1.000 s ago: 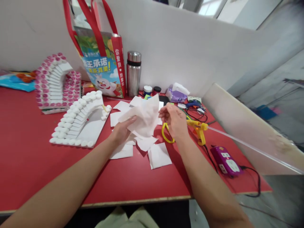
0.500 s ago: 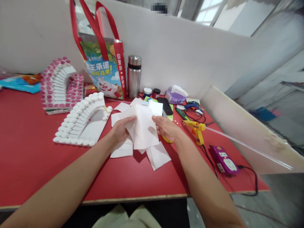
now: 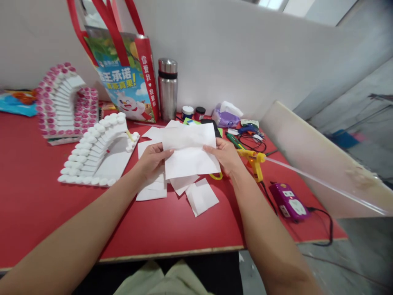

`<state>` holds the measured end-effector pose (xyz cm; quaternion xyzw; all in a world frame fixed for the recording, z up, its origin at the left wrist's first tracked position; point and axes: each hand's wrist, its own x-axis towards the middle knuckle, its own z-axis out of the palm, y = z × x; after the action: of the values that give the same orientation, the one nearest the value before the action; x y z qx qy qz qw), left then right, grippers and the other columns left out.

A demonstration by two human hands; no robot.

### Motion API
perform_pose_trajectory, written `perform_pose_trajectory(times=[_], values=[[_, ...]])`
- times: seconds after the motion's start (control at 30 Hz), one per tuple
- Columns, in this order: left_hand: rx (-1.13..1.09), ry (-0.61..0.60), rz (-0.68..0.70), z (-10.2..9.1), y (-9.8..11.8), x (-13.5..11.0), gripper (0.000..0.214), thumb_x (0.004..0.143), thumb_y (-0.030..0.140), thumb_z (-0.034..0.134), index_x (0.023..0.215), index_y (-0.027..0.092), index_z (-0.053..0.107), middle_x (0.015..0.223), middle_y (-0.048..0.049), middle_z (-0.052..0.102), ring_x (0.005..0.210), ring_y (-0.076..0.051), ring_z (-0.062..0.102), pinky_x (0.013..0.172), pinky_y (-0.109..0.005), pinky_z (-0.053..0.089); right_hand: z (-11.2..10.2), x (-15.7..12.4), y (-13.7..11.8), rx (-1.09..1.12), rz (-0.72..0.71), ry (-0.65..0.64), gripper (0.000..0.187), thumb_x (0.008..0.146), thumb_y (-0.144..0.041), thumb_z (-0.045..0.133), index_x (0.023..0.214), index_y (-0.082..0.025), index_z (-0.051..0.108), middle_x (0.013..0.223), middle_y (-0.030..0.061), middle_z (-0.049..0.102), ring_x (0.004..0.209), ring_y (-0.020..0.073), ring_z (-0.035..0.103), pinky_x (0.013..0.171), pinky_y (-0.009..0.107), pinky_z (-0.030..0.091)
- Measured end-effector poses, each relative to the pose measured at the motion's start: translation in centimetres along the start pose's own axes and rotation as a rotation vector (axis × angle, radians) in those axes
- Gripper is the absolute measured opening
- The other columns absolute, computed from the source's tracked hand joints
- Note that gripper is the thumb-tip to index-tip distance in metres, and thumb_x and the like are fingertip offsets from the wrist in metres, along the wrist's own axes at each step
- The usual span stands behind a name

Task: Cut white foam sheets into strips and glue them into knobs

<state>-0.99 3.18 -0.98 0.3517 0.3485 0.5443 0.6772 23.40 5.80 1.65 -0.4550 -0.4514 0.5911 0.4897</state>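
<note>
Both hands hold one white paper sheet (image 3: 190, 151) spread out above the red table (image 3: 39, 209). My left hand (image 3: 150, 160) pinches the sheet's left edge. My right hand (image 3: 226, 155) pinches its right edge. Under the sheet lie several smaller white paper pieces (image 3: 201, 196). Yellow-handled scissors (image 3: 217, 176) peek out just below my right hand.
A white stepped foam model (image 3: 98, 151) and a pink-dotted one (image 3: 66, 102) stand at the left. A printed bag with red handles (image 3: 123, 78), a steel flask (image 3: 167, 88) and small jars line the back wall. A yellow glue gun (image 3: 253, 162), a purple power strip (image 3: 287, 200) and cables lie at the right.
The crumpled sheet has been opened and pulled flat between both hands. My right hand moved from the scissors to the sheet's right edge.
</note>
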Motion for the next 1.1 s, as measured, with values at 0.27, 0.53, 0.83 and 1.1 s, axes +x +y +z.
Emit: perform_pose_trajectory(times=[0.27,0.53,0.83,1.1], values=[[0.025,-0.025,0.018,-0.3,0.4,0.0,0.032,0.068,0.021,0.092,0.096,0.015,0.079,0.097,-0.0123,0.083,0.079,-0.024,0.078,0.069,-0.031,0.061,-0.1,-0.2,-0.8,0.045,0.006,-0.061,0.042,0.053,-0.031,0.096,0.090,-0.018,0.079,0.086,0.0036,0.082,0.069,0.0183,0.071,0.069,0.032,0.057],[0.006,-0.042,0.075,-0.7,0.4,0.4,0.034,0.066,0.017,0.090,0.099,0.018,0.082,0.095,-0.0092,0.083,0.079,-0.022,0.077,0.074,-0.031,0.060,-0.7,0.1,-1.2,0.061,0.038,-0.032,0.034,0.053,-0.024,0.090,0.084,-0.019,0.078,0.079,0.0021,0.079,0.067,0.0179,0.069,0.064,0.030,0.053],[0.050,-0.066,0.102,-0.7,1.4,0.2,0.011,0.066,0.016,0.072,0.074,0.015,0.081,0.068,-0.0044,0.073,0.059,-0.014,0.064,0.059,-0.024,0.052,-0.9,0.3,-0.9,0.000,-0.084,-0.046,0.010,0.062,-0.027,0.070,0.066,-0.019,0.074,0.063,0.0005,0.064,0.056,0.0126,0.051,0.052,0.025,0.037],[0.234,-0.012,0.205,-0.7,0.9,0.3,0.018,0.072,0.030,0.088,0.072,0.016,0.076,0.071,-0.0018,0.070,0.063,-0.010,0.060,0.061,-0.021,0.047,-0.1,0.2,0.1,-0.126,-0.121,-0.068,0.036,0.064,-0.045,0.089,0.082,-0.022,0.069,0.076,-0.0022,0.065,0.068,0.0143,0.057,0.062,0.027,0.045]])
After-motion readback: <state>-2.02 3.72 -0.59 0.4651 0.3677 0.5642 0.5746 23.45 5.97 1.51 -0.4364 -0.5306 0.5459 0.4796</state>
